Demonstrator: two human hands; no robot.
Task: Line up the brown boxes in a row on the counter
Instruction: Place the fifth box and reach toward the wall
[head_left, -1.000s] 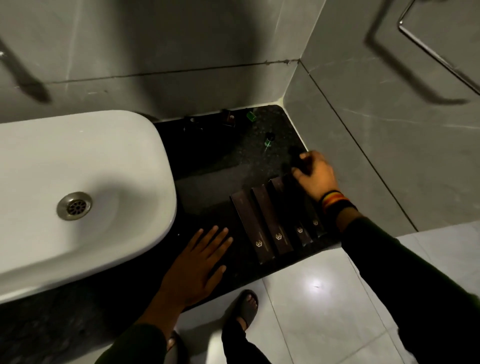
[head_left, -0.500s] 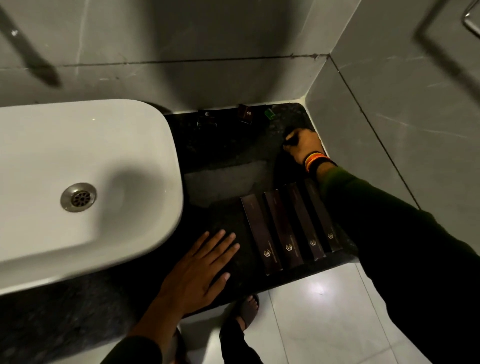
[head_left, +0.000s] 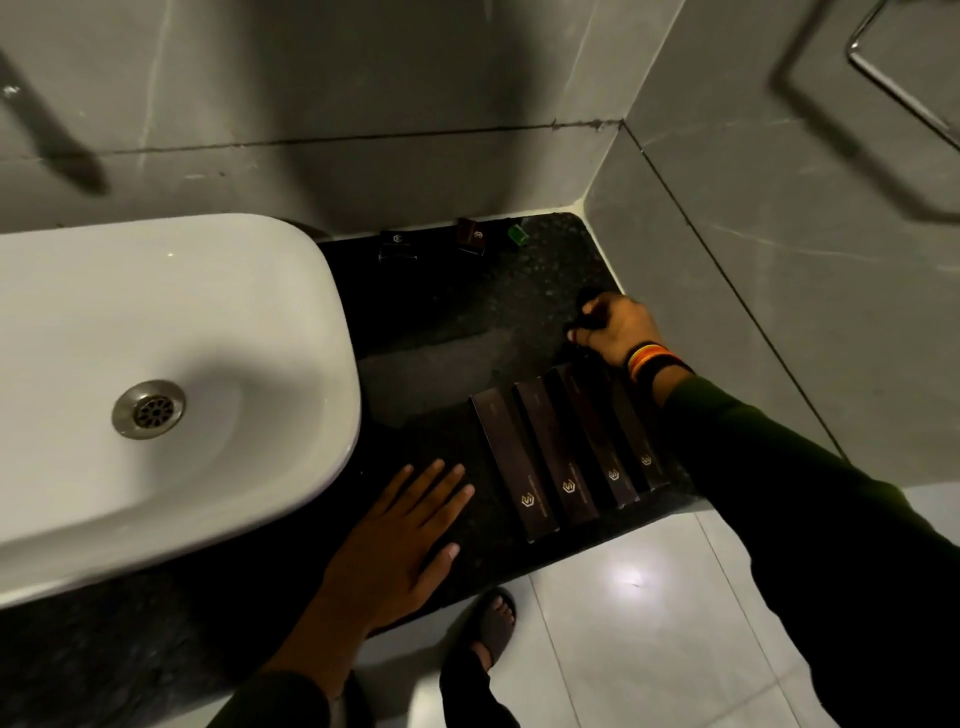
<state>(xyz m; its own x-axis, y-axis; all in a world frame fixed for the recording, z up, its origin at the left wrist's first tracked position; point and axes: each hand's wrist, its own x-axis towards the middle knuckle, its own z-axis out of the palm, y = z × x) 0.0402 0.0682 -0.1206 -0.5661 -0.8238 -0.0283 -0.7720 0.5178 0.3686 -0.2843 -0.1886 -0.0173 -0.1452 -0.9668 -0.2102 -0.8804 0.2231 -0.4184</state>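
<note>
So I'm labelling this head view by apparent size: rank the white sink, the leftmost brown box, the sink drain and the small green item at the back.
1. white sink
2. leftmost brown box
3. sink drain
4. small green item, though it lies farthest from the camera

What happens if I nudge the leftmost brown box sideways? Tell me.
The leftmost box lies flat on its broad face, so it will probably slide, not roll or tip. It looks like thin carton, likely light and easily dented. The counter looks polished, so it may skid and pivot out of line.

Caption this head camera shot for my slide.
Four brown boxes lined up on counter; left hand flat, right hand behind them.
</note>
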